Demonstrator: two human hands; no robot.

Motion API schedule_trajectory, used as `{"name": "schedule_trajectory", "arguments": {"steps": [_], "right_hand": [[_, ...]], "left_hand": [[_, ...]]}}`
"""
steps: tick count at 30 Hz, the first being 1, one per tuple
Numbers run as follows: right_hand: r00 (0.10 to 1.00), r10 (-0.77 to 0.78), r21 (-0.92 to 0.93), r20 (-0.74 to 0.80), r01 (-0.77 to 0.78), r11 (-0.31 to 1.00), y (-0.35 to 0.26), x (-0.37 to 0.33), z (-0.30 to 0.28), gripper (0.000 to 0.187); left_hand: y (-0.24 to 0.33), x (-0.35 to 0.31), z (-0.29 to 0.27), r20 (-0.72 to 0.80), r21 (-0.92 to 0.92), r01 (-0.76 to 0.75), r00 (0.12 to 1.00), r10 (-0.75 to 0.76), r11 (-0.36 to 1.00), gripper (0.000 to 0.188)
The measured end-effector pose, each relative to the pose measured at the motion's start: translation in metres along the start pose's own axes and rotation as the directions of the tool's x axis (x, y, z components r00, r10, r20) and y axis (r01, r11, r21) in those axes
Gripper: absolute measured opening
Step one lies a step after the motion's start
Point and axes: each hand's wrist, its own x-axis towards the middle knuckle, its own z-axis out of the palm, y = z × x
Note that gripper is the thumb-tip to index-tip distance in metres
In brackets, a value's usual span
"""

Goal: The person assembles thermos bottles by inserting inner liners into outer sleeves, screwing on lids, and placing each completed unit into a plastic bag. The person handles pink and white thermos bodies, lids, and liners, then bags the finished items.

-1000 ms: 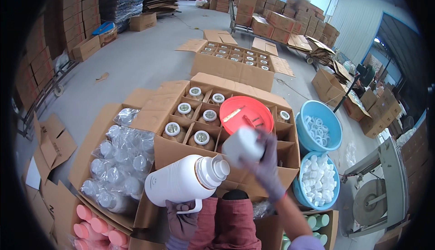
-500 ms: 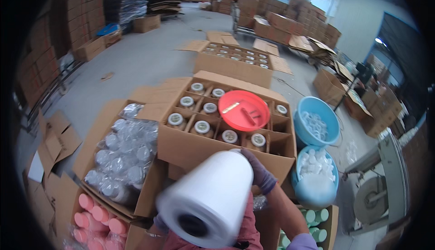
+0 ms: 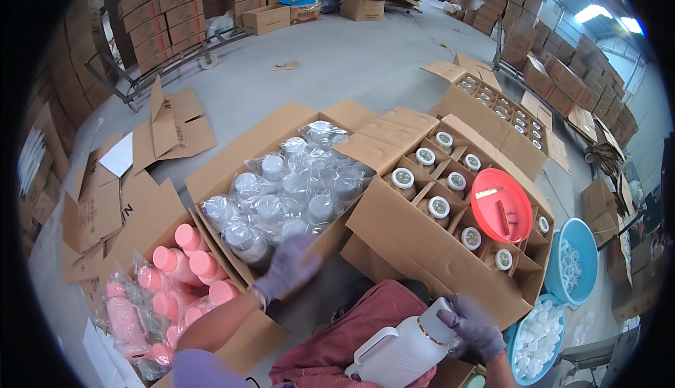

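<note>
A white thermos jug [image 3: 404, 349] with a side handle and a metallic ring below its pale cap lies tilted across my lap. My right hand [image 3: 474, 326], in a purple-grey glove, is closed round its cap end. My left hand [image 3: 288, 265], gloved alike, is blurred but looks open, and nothing shows in it. It hovers at the near edge of a carton [image 3: 235, 142] of plastic-wrapped pale bottles [image 3: 271, 209]. To the right, a divided carton [image 3: 422, 226] holds several jars or flasks [image 3: 437, 207] with white-rimmed tops.
Pink-capped bottles [image 3: 169, 261] fill a carton at lower left. A red basin [image 3: 500, 205] with small tools sits on the divided carton. Blue tubs of white rings [image 3: 569, 268] and white caps [image 3: 538, 339] stand at right. Another filled carton [image 3: 492, 117], a trolley [image 3: 126, 82] and flattened cardboard [image 3: 176, 131] lie beyond.
The thermos jug has gone from upright before me, its base toward the view, down to my lap. My left hand has moved up to the wrapped bottles. The view has turned left.
</note>
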Motion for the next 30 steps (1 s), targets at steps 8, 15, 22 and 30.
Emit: {"name": "schedule_trajectory", "arguments": {"steps": [8, 15, 22, 30], "right_hand": [[0.95, -0.263, 0.086, -0.166, 0.28, 0.956, -0.018, 0.024, -0.025, 0.051], [0.825, -0.491, 0.176, -0.278, 0.547, 0.819, -0.114, 0.083, -0.026, 0.063], [0.924, -0.167, 0.882, -0.345, 0.38, 0.279, -0.112, 0.155, -0.053, 0.031], [0.885, -0.084, 0.85, -0.457, 0.463, 0.252, -0.03, 0.084, -0.013, 0.088]], "left_hand": [[-0.217, -0.009, 0.038, 0.1, 0.29, 0.492, 0.837, -0.537, 0.821, 0.032], [0.048, 0.172, -0.072, 0.155, -0.977, 0.176, 0.973, 0.168, -0.119, 0.036], [0.133, 0.207, -0.041, 0.166, -0.919, 0.034, 0.937, 0.307, 0.392, 0.082], [0.104, 0.094, 0.118, 0.118, -0.613, 0.199, 0.98, -0.16, 0.765, 0.033]]}}
